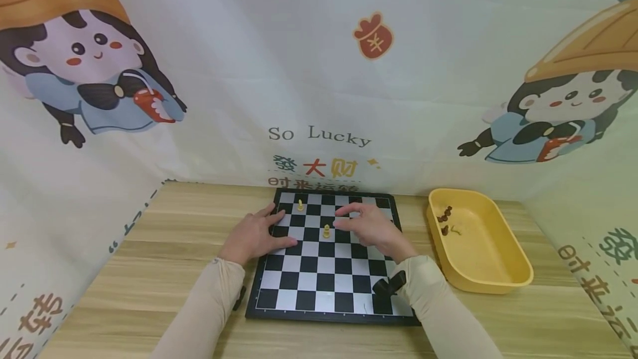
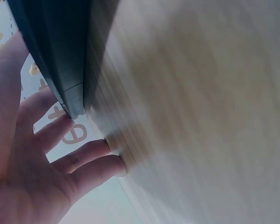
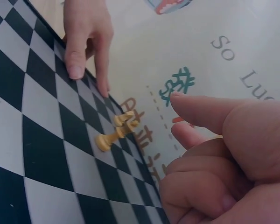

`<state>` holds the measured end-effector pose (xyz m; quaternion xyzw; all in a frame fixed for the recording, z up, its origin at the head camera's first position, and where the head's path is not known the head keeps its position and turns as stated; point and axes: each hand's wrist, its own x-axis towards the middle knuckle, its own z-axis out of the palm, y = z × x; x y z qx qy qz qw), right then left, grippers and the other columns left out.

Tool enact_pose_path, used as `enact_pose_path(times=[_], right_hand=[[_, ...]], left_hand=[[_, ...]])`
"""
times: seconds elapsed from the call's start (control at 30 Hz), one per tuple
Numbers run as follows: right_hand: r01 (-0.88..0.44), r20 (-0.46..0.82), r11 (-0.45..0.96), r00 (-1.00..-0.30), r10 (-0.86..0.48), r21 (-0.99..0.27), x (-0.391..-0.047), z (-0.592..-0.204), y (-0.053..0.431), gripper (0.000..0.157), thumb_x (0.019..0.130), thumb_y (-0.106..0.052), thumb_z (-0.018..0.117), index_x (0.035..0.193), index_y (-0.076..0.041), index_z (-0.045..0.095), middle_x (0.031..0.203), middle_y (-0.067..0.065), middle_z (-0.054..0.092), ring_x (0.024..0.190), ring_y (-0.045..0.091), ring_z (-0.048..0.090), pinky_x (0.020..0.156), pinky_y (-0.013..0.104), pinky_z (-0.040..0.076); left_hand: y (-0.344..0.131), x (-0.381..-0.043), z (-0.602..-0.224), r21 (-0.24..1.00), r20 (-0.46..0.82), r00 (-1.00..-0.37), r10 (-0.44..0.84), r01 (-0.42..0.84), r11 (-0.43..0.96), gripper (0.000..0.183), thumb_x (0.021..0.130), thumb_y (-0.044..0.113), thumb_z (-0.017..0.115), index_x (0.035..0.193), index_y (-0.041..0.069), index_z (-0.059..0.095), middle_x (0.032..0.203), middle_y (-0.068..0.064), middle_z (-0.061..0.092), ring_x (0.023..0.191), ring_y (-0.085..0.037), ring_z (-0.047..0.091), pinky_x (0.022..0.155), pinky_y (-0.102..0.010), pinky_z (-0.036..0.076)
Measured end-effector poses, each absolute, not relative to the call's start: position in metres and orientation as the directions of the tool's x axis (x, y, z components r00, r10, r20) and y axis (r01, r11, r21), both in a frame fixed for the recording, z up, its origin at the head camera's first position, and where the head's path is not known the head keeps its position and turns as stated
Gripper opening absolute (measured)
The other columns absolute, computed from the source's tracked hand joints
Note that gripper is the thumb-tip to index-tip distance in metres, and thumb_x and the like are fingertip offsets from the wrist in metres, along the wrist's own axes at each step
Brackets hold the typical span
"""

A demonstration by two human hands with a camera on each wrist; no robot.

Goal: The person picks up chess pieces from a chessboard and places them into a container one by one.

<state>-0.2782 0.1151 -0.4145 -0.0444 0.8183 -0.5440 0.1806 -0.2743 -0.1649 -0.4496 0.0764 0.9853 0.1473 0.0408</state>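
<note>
A black-and-white chessboard [image 1: 309,265] lies on the table. My left hand [image 1: 251,237] rests at its left edge, fingers spread; in the left wrist view the fingers [image 2: 91,163] reach past the board's dark side to the tabletop. A yellow chess piece [image 1: 326,231] stands upright near the middle of the board. Farther back on the left stands a second yellow chess piece [image 1: 300,205]. Just right of the nearer piece hovers my right hand [image 1: 371,229], with thumb and forefinger extended apart, the other fingers curled in and nothing between them.
A yellow plastic tub [image 1: 478,259] stands right of the board, holding several dark brown chess pieces [image 1: 445,216] and a small yellow one [image 1: 456,230]. The wooden table [image 1: 164,248] ends against a printed cloth backdrop [image 1: 239,71].
</note>
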Motion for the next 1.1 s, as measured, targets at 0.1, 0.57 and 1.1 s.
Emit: enact_pose_path(times=[0.1,0.57,1.1], right_hand=[[0.124,-0.247,0.389,-0.926,-0.284,-0.913,-0.279,-0.419,0.112,0.042,0.092,-0.026,0.075,0.131,-0.013,0.066,0.052,-0.008,0.030,0.041,0.011,0.024,0.041,0.024,0.024],[0.151,-0.254,0.396,-0.941,-0.223,-0.906,-0.284,-0.445,0.094,0.038,0.089,-0.023,0.078,0.124,-0.012,0.068,0.051,-0.010,0.036,0.040,0.009,0.028,0.040,0.023,0.027],[0.147,-0.257,0.460,-0.948,-0.185,-0.876,-0.285,-0.455,0.088,0.030,0.088,-0.024,0.080,0.114,-0.013,0.070,0.055,-0.008,0.041,0.042,0.009,0.033,0.041,0.023,0.028]], left_hand=[[-0.165,-0.274,-0.449,0.295,-0.055,-0.985,0.163,0.140,0.945,0.094,0.082,0.076,0.066,0.154,0.020,0.047,0.169,-0.012,0.029,0.144,-0.059,0.035,0.119,-0.061,0.037],[-0.164,-0.275,-0.449,0.295,-0.060,-0.984,0.169,0.144,0.944,0.093,0.082,0.076,0.066,0.154,0.021,0.046,0.169,-0.012,0.029,0.145,-0.059,0.034,0.120,-0.062,0.036],[-0.166,-0.274,-0.447,0.301,-0.058,-0.982,0.180,0.155,0.941,0.093,0.082,0.076,0.065,0.155,0.021,0.046,0.169,-0.013,0.028,0.145,-0.057,0.035,0.120,-0.060,0.036]])
